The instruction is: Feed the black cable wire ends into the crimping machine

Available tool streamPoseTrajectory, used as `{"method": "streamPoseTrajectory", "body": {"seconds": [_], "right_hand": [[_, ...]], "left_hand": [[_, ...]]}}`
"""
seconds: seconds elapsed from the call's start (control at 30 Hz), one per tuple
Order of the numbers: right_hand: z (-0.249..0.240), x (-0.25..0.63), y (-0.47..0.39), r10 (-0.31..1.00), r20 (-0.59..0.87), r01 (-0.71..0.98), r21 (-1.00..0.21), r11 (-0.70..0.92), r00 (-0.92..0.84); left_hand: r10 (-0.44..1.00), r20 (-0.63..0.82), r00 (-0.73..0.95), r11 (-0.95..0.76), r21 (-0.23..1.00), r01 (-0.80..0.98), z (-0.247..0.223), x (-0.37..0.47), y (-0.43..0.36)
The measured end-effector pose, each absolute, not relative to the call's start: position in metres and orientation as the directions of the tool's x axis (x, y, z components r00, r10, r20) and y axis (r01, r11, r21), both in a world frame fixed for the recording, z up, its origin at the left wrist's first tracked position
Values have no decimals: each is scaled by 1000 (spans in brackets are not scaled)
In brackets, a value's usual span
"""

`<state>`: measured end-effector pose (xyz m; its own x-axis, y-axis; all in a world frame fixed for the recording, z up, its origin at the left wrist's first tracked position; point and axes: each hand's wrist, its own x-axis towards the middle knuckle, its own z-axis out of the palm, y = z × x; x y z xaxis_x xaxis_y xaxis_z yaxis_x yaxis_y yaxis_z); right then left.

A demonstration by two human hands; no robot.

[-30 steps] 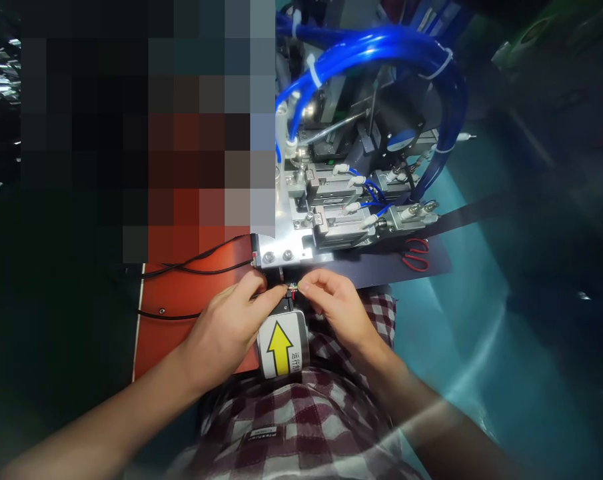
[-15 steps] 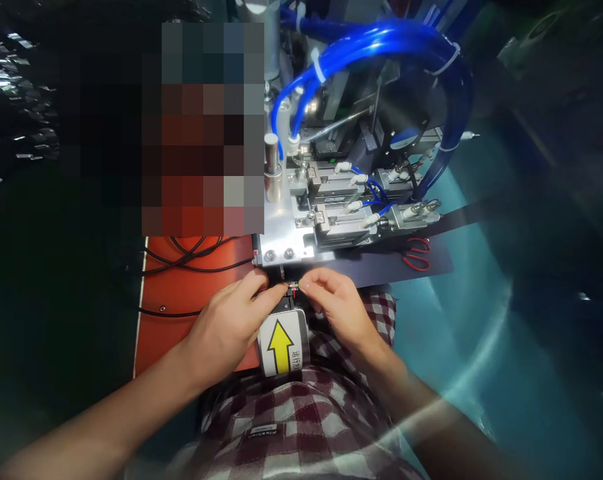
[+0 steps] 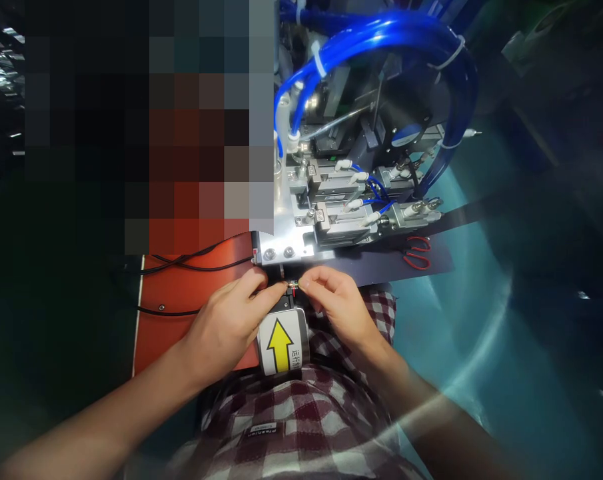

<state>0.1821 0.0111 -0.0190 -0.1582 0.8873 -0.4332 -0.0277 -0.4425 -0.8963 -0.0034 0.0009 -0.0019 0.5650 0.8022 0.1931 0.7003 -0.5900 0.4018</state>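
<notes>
My left hand (image 3: 234,310) reaches in from the left, thumb and forefinger closed at a tiny shiny piece (image 3: 293,285) with specks of colour. From the right, my right hand (image 3: 337,303) pinches at the other side of that piece. It is too small to name, and the fingertips cover part of it. Both hands meet just in front of the metal plate (image 3: 281,245) of a machine. A black block (image 3: 282,304) lies under the fingertips. Below it is a white label (image 3: 281,341) with a yellow arrow.
Pneumatic cylinders (image 3: 344,223) with white fittings and blue hoses (image 3: 381,33) fill the machine behind my hands. Red-handled cutters (image 3: 418,253) lie at right on a dark board (image 3: 381,270). Black cables (image 3: 201,261) cross an orange surface (image 3: 174,340) at left. A blurred block hides the upper left.
My hands and the tiny piece are almost where they were, with the same pinch. The view has shifted slightly, and the blurred block covers more of the machine's left side.
</notes>
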Motion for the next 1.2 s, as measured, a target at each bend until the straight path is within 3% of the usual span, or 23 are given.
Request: {"method": "streamPoseTrajectory", "body": {"seconds": [0.93, 1.2], "right_hand": [[-20, 181, 10, 885, -439, -35, -893, -449, -155], [-20, 178, 10, 896, -433, 8, -901, -434, -100]], "left_hand": [[792, 203, 575, -604, 396, 692, -3, -3, 1], [719, 235, 655, -694, 181, 697, -2, -3, 3]]}}
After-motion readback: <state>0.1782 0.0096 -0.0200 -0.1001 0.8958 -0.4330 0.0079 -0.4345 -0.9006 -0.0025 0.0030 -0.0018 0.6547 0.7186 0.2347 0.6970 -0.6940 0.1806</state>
